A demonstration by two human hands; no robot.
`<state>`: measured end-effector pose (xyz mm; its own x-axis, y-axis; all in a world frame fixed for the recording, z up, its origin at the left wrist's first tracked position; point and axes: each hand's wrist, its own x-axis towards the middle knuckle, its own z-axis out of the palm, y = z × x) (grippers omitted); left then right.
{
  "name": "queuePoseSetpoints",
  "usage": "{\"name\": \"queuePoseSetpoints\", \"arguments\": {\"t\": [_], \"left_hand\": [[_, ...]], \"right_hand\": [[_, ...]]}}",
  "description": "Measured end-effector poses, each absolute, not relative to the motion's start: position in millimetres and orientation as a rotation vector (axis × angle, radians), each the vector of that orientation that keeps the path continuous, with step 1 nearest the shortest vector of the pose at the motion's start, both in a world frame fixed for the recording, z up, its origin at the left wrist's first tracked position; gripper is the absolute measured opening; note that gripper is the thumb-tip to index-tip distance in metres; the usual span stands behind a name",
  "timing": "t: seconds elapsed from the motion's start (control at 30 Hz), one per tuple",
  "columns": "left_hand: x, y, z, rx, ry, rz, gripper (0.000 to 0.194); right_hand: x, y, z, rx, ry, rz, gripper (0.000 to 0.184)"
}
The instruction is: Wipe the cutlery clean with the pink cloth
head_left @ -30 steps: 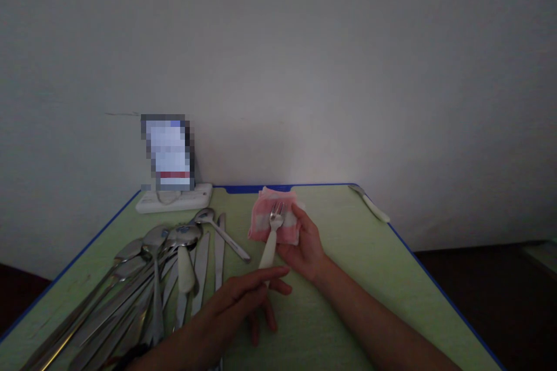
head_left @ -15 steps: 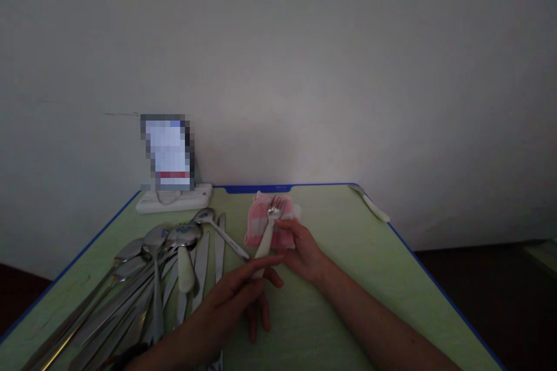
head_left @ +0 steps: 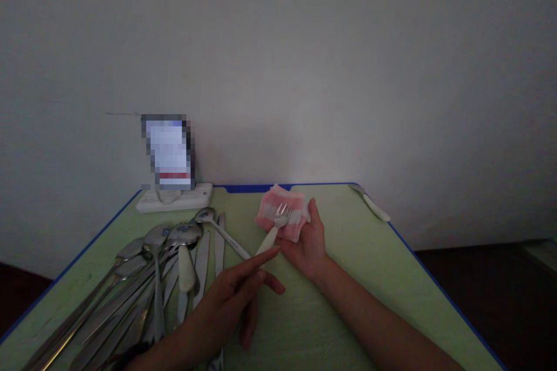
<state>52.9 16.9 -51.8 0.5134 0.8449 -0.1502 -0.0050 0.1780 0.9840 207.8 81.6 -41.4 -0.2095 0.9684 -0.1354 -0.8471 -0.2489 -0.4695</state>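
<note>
My left hand (head_left: 237, 295) pinches the white handle of a small fork (head_left: 275, 226) between thumb and fingertips, the other fingers curled loosely below. The fork slants up and away from me, its metal tines resting against a folded pink cloth (head_left: 282, 214). My right hand (head_left: 307, 240) cups that cloth from beneath and behind, fingers wrapped around its far edge, holding it just above a green table (head_left: 369, 266) with a blue rim. To my left a heap of spoons and knives (head_left: 165, 266) fans across the table. A white power strip (head_left: 174, 198) lies at the far edge by the wall. Another white-handled utensil (head_left: 369, 203) lies alone at the far right corner.
</note>
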Motion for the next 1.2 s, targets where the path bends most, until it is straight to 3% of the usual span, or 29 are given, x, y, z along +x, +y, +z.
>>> {"name": "queuePoseSetpoints", "arguments": {"t": [0.2, 0.47, 0.8, 1.0, 1.2], "left_hand": [[54, 16, -54, 1.256, 0.85, 0.712, 0.044], [56, 17, -54, 1.247, 0.914, 0.761, 0.044], [54, 18, -59, 1.255, 0.861, 0.736, 0.043], [54, 16, -58, 1.268, 0.883, 0.734, 0.043], [54, 15, -58, 1.297, 0.873, 0.697, 0.045]], "right_hand": [[210, 80, -39, -0.455, -0.374, 1.83, 0.063], [203, 78, -41, -0.455, -0.502, 1.89, 0.045], [210, 78, -37, -0.458, -0.395, 1.95, 0.072], [207, 86, -46, -0.513, -0.36, 1.896, 0.035], [202, 81, -49, -0.629, -0.504, 1.847, 0.016]]}}
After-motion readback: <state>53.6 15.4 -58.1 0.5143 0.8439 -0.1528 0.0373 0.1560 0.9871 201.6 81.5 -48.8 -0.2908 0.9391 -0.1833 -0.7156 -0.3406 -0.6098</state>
